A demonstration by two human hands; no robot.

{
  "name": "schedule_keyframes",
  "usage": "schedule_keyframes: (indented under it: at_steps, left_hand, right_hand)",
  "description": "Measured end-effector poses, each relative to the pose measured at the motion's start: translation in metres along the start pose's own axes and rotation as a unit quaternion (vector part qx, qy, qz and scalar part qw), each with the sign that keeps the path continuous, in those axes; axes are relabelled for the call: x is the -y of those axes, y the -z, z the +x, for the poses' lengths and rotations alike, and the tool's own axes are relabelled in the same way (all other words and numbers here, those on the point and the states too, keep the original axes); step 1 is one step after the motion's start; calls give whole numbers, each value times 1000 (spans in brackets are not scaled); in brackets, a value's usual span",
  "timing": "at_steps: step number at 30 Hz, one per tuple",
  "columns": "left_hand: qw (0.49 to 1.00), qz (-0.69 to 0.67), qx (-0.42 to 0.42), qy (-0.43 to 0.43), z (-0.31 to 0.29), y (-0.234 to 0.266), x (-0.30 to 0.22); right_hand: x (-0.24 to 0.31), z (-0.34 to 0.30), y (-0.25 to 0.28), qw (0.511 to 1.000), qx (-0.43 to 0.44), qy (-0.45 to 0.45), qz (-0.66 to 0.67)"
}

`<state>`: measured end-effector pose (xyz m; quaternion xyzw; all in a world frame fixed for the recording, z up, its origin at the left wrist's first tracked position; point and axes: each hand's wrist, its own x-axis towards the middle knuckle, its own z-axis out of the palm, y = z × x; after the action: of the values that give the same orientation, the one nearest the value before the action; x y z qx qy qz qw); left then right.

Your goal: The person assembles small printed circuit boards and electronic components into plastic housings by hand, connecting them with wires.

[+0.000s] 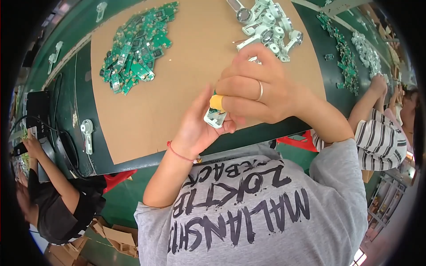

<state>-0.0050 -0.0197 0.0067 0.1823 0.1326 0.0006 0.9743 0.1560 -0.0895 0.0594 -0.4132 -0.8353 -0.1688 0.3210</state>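
My left hand (194, 119) is closed around a small white plastic housing (214, 119), holding it up over the near edge of the cardboard. Inside the housing some green, like a circuit board, shows along with small parts. My right hand (262, 88) bends over the housing from above, its fingers curled together. A yellow cover (216, 103), like a finger cot, sits on one of its fingertips at the housing's opening. Whatever those fingertips pinch is hidden behind the knuckles. A ring is on the right hand, and a red string circles the left wrist.
Brown cardboard (186, 48) covers the green table. A heap of green circuit boards (137, 48) lies far left, and white round-headed housings (268, 29) are piled far right. One white housing (87, 133) rests at left. Co-workers sit at both sides, near more boards (346, 62).
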Motion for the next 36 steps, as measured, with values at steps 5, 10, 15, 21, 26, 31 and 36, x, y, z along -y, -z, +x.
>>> schedule_keyframes:
  at_steps: [5,10,15,21,26,31,36]
  left_hand:
    - [993,-50,-107,7,-1,-5,-1]
    - [960,172,-158,-152,0,-1,-10]
    - [864,404,-155,-257,-1,-4,-18]
    - [895,346,-79,-270,-6,-4,-20]
    - [859,376,-125,-324,-4,-11,-16]
    - [868,359,-145,-310,-1,-18,-20]
    - [865,355,-155,-319,3,-26,-24]
  right_hand:
    - [3,1,3,999,2,33,10]
    - [-1,-10,11,950,133,-254,-121]
    - [-4,-10,14,700,347,-482,397]
    - [19,-12,-1,612,15,-553,566]
    - [29,-16,-14,791,19,-503,349]
    - [26,-21,-18,852,26,-448,271]
    - [26,-14,-25,804,-41,-537,251]
